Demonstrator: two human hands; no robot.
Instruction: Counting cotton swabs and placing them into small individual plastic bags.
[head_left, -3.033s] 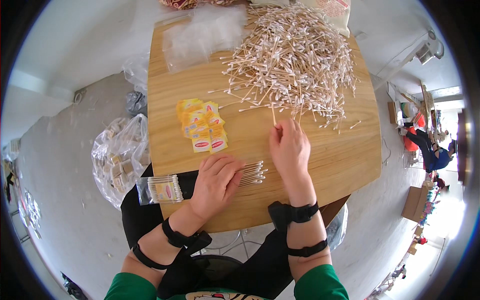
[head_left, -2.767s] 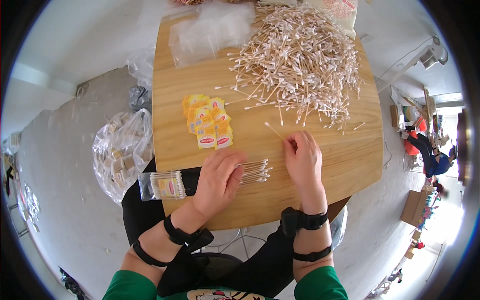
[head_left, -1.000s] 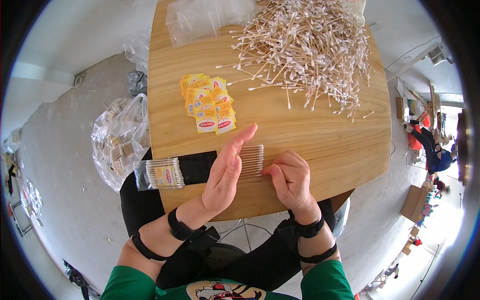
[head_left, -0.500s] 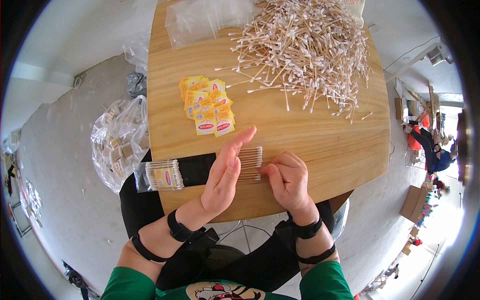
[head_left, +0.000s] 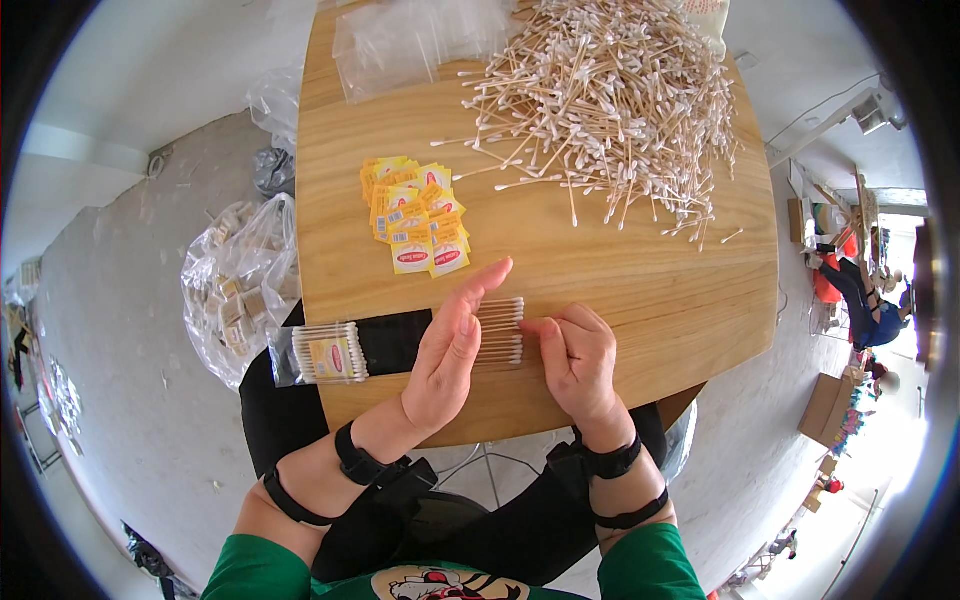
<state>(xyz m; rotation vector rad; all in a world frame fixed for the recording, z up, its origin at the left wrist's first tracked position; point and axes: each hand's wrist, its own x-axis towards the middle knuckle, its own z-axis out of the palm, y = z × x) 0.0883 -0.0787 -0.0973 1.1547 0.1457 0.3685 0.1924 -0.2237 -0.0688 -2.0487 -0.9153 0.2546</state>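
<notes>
My left hand [head_left: 450,340] stands on its edge on the table, fingers stretched out and held together. It covers part of a row of cotton swabs [head_left: 503,332] lying side by side. Facing their white tips, my right hand [head_left: 578,362] is curled, one fingertip close to or touching the tips; nothing shows in its fingers. Left of my left hand lies a flat black strip [head_left: 395,342], its far end hidden behind that hand. Beyond it, a clear plastic pouch [head_left: 284,357] holds packed swabs [head_left: 308,352] and a yellow label [head_left: 330,354].
A large heap of loose swabs [head_left: 610,100] covers the back right of the wooden table [head_left: 560,255]. Yellow cards [head_left: 415,215] lie at left, with clear plastic bags [head_left: 410,45] behind. A bag of filled packs [head_left: 240,295] stands off the left edge. People are far right.
My right fingertip has shifted slightly away from me along the row of swab tips. The tips now look more evenly lined up. My left hand has stayed nearly still.
</notes>
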